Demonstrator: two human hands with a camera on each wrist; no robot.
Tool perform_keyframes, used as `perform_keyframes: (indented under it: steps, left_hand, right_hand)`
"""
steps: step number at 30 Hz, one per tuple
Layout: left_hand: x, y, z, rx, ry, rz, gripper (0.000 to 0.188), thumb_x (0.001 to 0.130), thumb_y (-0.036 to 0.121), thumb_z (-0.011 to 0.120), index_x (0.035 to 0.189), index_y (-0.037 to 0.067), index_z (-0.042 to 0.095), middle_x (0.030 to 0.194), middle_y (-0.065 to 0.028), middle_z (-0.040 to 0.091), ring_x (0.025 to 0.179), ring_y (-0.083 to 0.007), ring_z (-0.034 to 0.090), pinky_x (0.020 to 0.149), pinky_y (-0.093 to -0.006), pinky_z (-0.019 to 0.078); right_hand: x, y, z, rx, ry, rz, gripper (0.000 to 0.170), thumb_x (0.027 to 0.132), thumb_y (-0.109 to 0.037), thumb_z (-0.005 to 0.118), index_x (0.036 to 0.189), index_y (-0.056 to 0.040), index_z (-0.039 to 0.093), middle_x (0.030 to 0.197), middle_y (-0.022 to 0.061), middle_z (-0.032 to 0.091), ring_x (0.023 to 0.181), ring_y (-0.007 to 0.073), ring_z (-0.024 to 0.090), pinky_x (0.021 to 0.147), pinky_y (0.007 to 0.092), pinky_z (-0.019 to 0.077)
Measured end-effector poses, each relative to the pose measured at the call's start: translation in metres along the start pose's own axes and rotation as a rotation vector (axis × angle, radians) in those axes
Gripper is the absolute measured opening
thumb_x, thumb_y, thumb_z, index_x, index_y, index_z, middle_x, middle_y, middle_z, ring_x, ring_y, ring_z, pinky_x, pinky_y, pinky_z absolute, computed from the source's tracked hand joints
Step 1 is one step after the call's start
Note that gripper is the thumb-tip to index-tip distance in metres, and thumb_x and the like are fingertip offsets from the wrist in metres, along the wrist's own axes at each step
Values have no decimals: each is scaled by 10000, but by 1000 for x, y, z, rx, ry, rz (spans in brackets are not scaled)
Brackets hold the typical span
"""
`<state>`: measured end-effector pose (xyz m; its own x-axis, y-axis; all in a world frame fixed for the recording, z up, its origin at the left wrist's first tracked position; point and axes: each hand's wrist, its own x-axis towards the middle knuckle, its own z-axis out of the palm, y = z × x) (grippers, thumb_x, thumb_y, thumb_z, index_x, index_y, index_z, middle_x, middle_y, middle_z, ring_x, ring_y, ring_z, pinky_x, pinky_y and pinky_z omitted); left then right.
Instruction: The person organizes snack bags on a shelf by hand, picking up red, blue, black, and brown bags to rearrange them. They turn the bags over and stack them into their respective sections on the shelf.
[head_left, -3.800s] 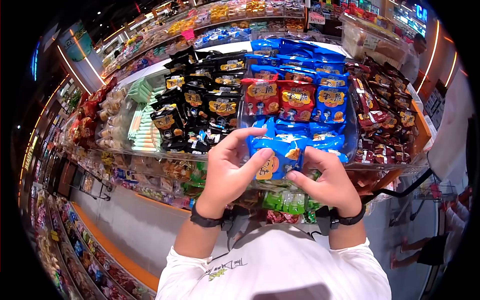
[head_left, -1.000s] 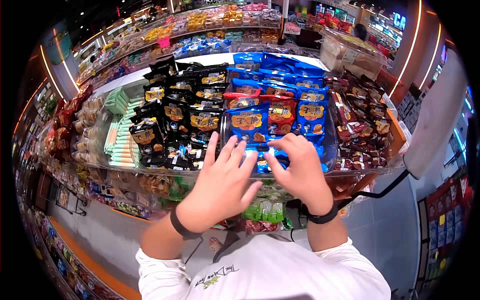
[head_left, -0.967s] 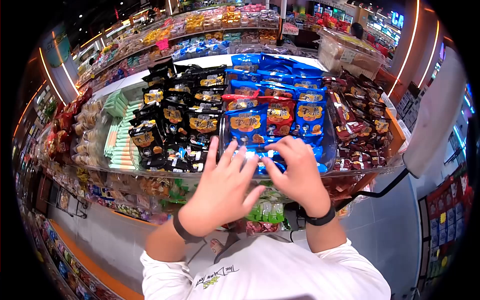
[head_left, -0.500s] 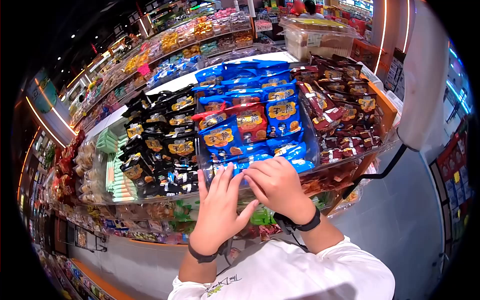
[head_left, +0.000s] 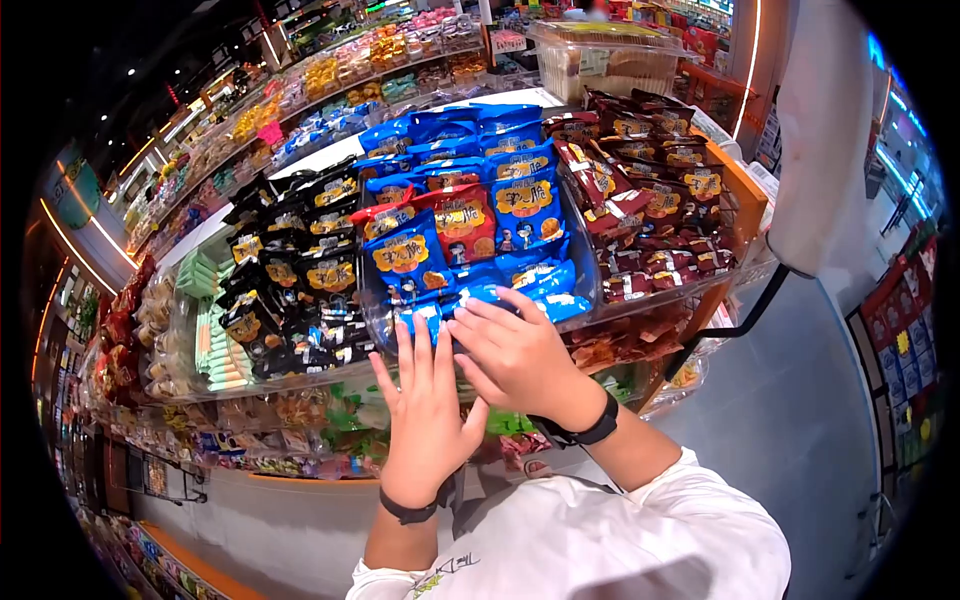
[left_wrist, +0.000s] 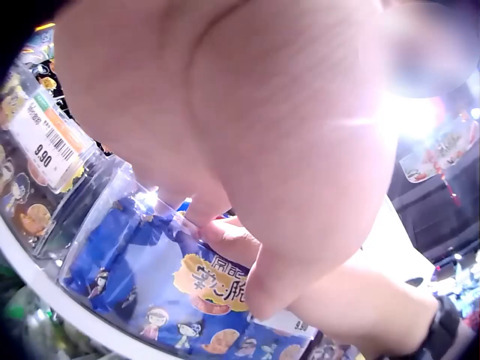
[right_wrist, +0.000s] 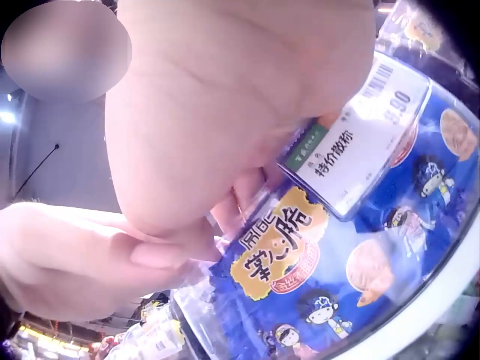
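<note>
Blue snack packets (head_left: 525, 203) lie in a clear plastic tray (head_left: 592, 262) at a person's fingertips — left hand (head_left: 427, 412) with fingers stretched out, right hand (head_left: 525, 358) close beside it, fingers relaxed over the nearest ones. Two red packets (head_left: 465, 222) sit among them — black packets (head_left: 332, 277) left, maroon packets (head_left: 660, 203) right.

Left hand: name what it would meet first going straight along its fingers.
The left hand would probably meet the blue packets lying at the front of the clear tub; whether it already touches them is unclear.
</note>
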<state>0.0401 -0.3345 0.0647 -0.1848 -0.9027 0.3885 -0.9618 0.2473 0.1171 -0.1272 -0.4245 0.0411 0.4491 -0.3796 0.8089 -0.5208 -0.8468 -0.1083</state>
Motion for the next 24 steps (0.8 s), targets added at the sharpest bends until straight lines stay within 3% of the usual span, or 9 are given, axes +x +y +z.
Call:
perform_keyframes:
  steps: [1,5,12,16,17,20,22,24]
  left_hand:
    - [-4,0,2,-24,-22,4,961,921,334,784,1674,-71,345,1776,-333,241,1690,-484,152,1310,-733,48]
    - [-23,-3,6,-114,-69,43,1088,935,362,793,1747,-26,182,1828,-311,84,1707,-482,51,1312,-725,48]
    - [-58,1,10,-354,-165,205,1073,960,404,799,1747,-19,204,1813,-338,111,1694,-517,65,1327,-686,74]
    - [-80,13,36,-501,-288,255,995,986,464,771,1736,28,285,1802,-341,151,1683,-541,83,1333,-669,99]
    - [-83,19,40,-536,-315,266,989,989,468,767,1736,32,288,1801,-342,155,1682,-542,85,1336,-660,104]
    - [-88,31,45,-607,-400,286,976,999,478,759,1738,44,292,1799,-345,161,1682,-542,85,1343,-635,114]
    - [-81,43,44,-663,-450,287,974,1004,481,755,1740,49,286,1798,-349,159,1685,-537,75,1347,-622,113]
    - [-66,60,39,-635,-414,283,894,1005,454,766,1692,32,382,1760,-347,280,1650,-511,252,1324,-555,261]
  right_hand:
    - [-6,-6,-6,29,-86,47,453,954,-258,753,1355,-48,733,1421,134,729,1428,294,616,1308,582,286]
    - [-41,-36,-31,-71,-112,73,635,969,-272,747,1553,-79,592,1635,100,573,1592,279,457,1348,614,93]
    - [-88,-73,-69,-86,-105,241,658,966,-261,757,1567,-83,557,1619,98,565,1563,275,476,1324,561,164]
    - [-103,-83,-84,-123,-56,306,467,934,-203,790,1374,-113,662,1520,80,629,1491,269,534,1265,527,234]
    - [-104,-83,-90,-132,-47,287,286,904,-167,809,1170,-132,710,1431,55,680,1440,259,575,1224,517,269]
    - [-111,-64,-109,-171,-78,215,194,881,-154,819,1044,-136,715,1375,43,710,1405,260,607,1200,506,286]
    - [-109,-44,-119,-190,20,243,178,870,-138,826,1009,-136,714,1320,45,726,1341,277,642,1143,501,334]
    - [-105,-17,-130,-171,101,296,180,869,-134,829,1009,-128,716,1296,49,727,1293,280,654,1112,493,359]
